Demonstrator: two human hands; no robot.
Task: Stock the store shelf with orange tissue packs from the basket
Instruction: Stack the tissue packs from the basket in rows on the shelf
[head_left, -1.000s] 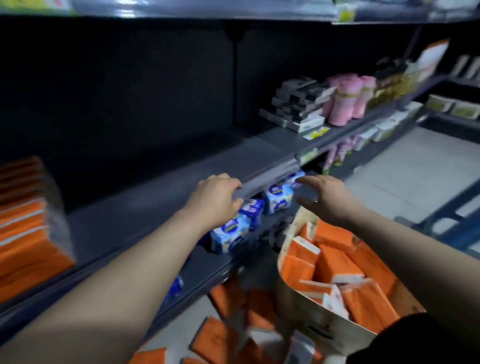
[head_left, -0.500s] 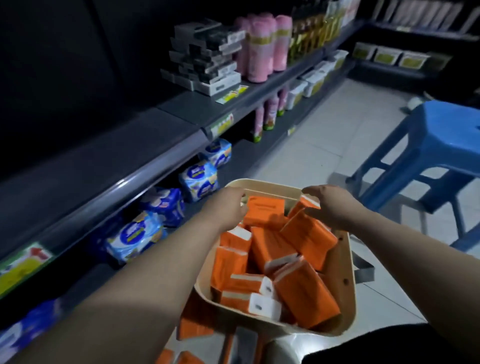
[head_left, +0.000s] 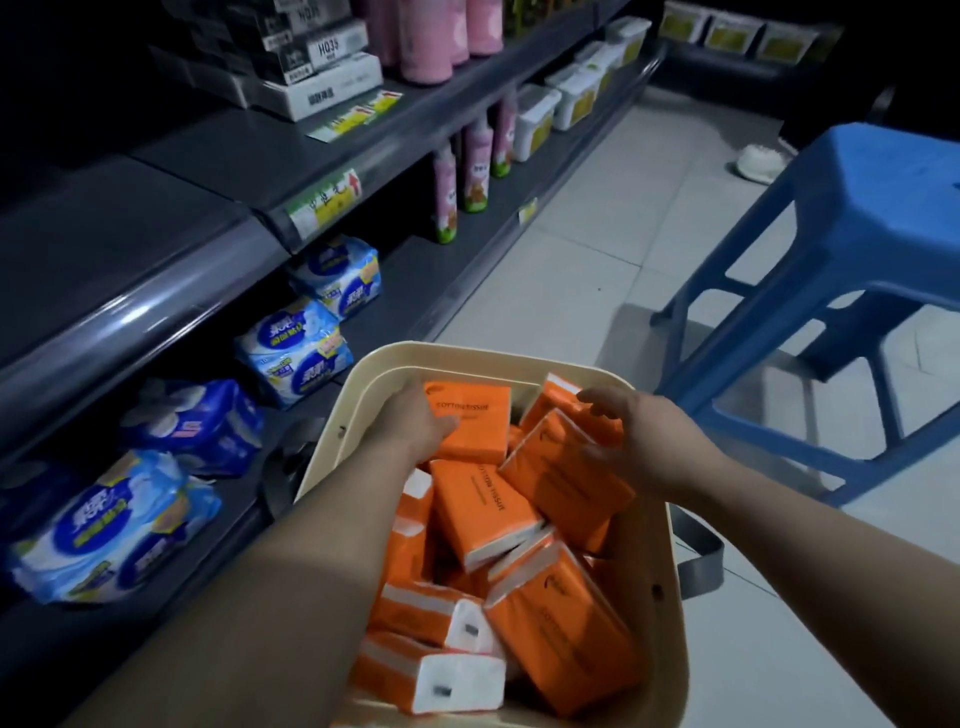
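A beige basket (head_left: 470, 349) sits low in front of me, filled with several orange tissue packs (head_left: 488, 512). My left hand (head_left: 410, 422) reaches into its far left corner and holds the far orange pack (head_left: 475, 423) at its left edge, thumb on its face. My right hand (head_left: 641, 439) hovers with spread fingers over a tilted orange pack (head_left: 558, 475) at the far right, fingertips touching it. The dark grey store shelf (head_left: 130, 249) runs along the left, its near section bare.
Blue-and-white wrapped packs (head_left: 298, 353) lie on the lower shelf beside the basket. Pink bottles (head_left: 447, 195) and white tubs (head_left: 535, 122) stand further along. A blue plastic stool (head_left: 857, 234) stands on the tiled floor to the right. A grey basket handle (head_left: 698, 564) hangs off the right side.
Both hands left the shelf edge and dropped into the basket. The view swung down and right; my left hand now grasps the far pack and my right hand has opened over another.
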